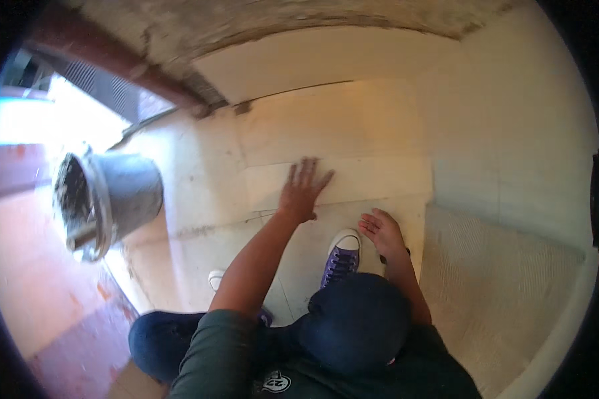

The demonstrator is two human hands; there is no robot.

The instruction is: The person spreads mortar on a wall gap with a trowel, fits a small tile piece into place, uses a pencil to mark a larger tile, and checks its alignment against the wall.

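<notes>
Left hand (301,194), fingers spread wide, is on or just above the pale floor strip (373,178), which appears placed; dark joint (313,87) beyond looks unfilled. Right hand (382,233), fingers loosely curled, appears empty.

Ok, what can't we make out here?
All in the head view:
Underside of the left hand: hidden by its back, so contact with the tile is uncertain.
Left shoe: mostly hidden by the left forearm.
Bucket: fill level unclear, interior dark and steeply angled.
Dark object, right edge: cut off by the fisheye rim.
Upper-left background: washed out by glare.
</notes>
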